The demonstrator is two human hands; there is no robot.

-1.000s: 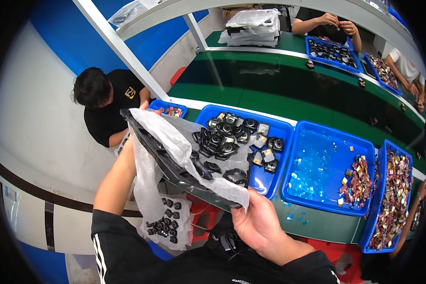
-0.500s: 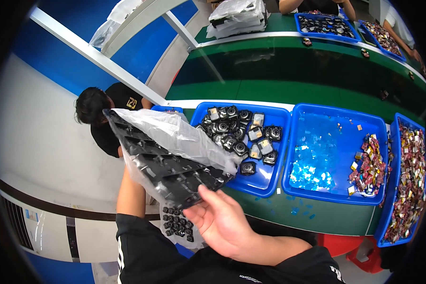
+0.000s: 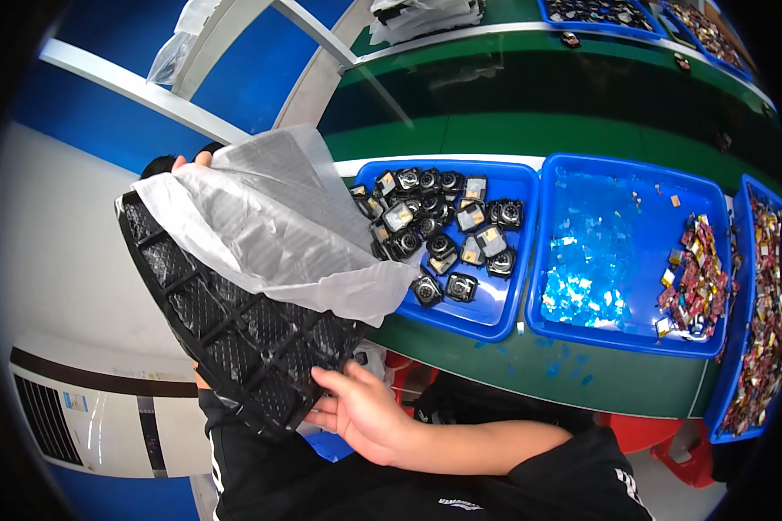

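A black compartment tray [image 3: 261, 347] is held up tilted in front of me, its square pockets showing. A translucent white plastic sheet [image 3: 269, 221] drapes over its upper part. My right hand [image 3: 369, 417] pinches the tray's lower right edge between thumb and fingers. At the upper edge, fingertips of my left hand [image 3: 195, 160] curl over the sheet; its palm and most of that arm are hidden behind the tray. Right of the tray, a blue bin [image 3: 482, 323] contains several black camera-like modules [image 3: 440, 247], some showing a round lens and others a pale, flat face.
The green bench [image 3: 460, 360] also holds a blue bin [image 3: 573, 343] with blue film scraps and small red-and-gold parts [image 3: 697, 278]. A fuller blue bin [image 3: 728, 425] stands far right. White frame bars [image 3: 148, 91] cross the upper left. Red stools [image 3: 691, 456] sit beneath the bench.
The tray has swung down and left, turning its pockets more toward me. My right hand moved with it. The small black parts and most of the person behind it are now hidden.
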